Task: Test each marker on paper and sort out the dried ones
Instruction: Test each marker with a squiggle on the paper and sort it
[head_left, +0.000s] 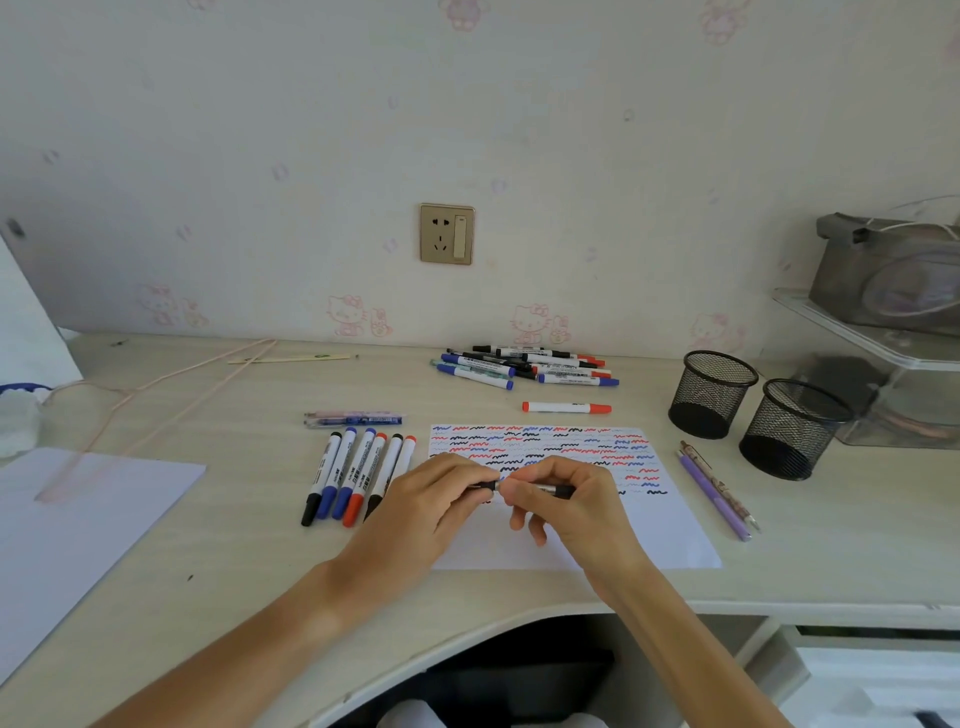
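Pale worktop (779, 561) carries scribbled paper (670, 540) near its front edge; left hand (441, 499) and right hand (571, 499) pinch one black marker (543, 488) there. Capping askew might smear ink.

Two mesh pen cups (712, 393), wall socket (447, 234), purple pencils (716, 491)

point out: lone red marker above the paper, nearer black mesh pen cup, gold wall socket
lone red-capped white marker (566, 408), head view, middle of its white barrel
nearer black wire-mesh pen cup (792, 431), head view, front mesh wall
gold wall socket plate (447, 234), head view, centre of plate
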